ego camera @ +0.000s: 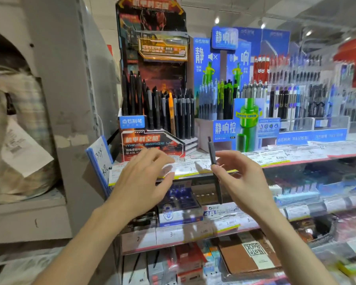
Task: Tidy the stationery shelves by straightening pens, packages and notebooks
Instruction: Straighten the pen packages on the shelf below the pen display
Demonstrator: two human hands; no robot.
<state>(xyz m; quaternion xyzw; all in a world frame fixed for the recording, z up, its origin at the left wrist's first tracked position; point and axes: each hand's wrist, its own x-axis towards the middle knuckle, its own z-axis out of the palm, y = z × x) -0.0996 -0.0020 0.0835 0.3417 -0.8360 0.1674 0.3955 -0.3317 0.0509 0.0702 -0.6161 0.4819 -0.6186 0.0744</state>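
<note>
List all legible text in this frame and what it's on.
"静响控": blue pen display, front and top sign.
"静", "响": its backboard.
"点石制笔": blue tag on the black pen display.
"NOTE BOOK": brown notebook.
"48": box on the middle shelf.
"3": price strip.
Other price labels: too blurred.

Top shelf (296, 156), frame centre: black pen display (154, 112) at left, blue pen display (230, 112) beside it, clear pen racks (308, 105) to right. Lower shelf (193, 237), bottom centre: brown notebook (240, 260) under it.

Head-worn wide-angle view (single camera), forward and slightly down, close to the shelves (255, 161).
</note>
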